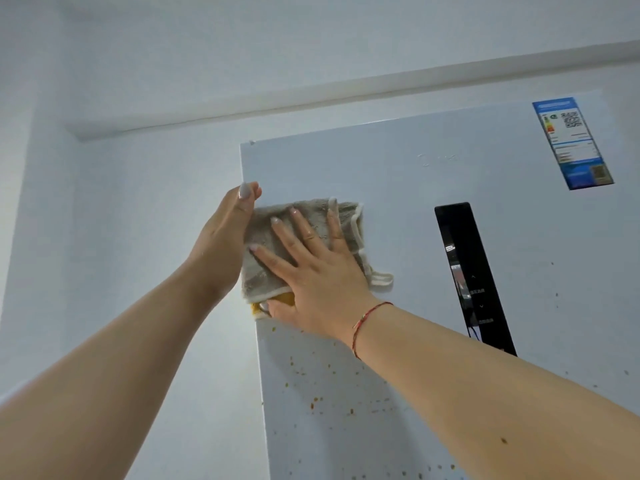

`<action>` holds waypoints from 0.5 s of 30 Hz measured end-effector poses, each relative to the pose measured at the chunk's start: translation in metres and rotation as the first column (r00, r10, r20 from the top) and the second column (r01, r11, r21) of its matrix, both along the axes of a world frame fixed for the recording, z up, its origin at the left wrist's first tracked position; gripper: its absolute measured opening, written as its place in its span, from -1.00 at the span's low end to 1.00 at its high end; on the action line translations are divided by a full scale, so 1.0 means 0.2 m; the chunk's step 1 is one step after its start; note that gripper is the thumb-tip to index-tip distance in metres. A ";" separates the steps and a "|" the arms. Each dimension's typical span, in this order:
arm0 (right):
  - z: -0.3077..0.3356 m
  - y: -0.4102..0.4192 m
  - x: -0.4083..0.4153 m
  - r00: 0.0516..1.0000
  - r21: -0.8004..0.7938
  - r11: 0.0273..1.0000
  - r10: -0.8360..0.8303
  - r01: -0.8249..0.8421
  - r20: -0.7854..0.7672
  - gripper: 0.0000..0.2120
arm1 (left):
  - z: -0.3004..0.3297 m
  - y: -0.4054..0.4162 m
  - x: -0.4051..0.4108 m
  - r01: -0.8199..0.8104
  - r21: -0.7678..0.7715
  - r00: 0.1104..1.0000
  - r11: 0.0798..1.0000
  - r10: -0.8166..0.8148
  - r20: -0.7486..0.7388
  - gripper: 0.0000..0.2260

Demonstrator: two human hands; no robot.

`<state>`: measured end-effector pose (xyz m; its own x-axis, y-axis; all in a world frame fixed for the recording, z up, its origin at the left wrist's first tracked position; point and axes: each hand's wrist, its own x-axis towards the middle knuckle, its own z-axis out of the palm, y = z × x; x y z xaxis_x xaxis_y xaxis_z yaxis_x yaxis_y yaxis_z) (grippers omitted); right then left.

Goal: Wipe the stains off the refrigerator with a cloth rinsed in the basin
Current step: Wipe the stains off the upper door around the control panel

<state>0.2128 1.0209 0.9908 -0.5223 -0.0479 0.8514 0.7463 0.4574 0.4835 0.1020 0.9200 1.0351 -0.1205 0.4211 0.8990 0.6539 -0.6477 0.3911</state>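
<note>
Right hand is pressing flat, fingers spread, on the cloth near the refrigerator's top left corner; left hand is gripping the cloth's edge; stains are speckling the door below, white wall alongside.

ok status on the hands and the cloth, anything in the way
Right hand flat, pressing cloth to refrigerator door. Left hand at door's edge, touching cloth. Stains remain below. Nothing in the way.

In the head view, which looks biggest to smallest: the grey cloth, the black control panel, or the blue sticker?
1. cloth
2. black control panel, close to the cloth in area, so unsure
3. blue sticker, clearly smallest, though it sits farther from the camera
</note>
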 end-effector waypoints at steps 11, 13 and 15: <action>-0.09 0.22 0.44 0.953 0.201 0.979 -0.033 -0.030 0.303 -0.33 | -0.07 0.10 0.22 -0.464 0.040 0.820 0.885 0.446 -0.359 -0.54; -0.09 0.28 0.57 0.967 0.195 0.981 -0.052 0.003 0.248 -0.33 | -0.08 0.13 0.21 -0.508 0.069 0.778 0.859 0.491 -0.392 -0.48; -0.08 0.35 0.72 0.986 0.148 0.988 -0.062 0.039 0.152 -0.33 | -0.08 0.15 0.17 -0.511 0.081 0.770 0.856 0.498 -0.399 -0.53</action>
<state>0.3575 1.0916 0.9757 -0.6531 -0.1345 0.7453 0.6768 0.3380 0.6540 0.1358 0.9509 1.0188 0.0357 0.4276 0.9033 0.9839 -0.1736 0.0433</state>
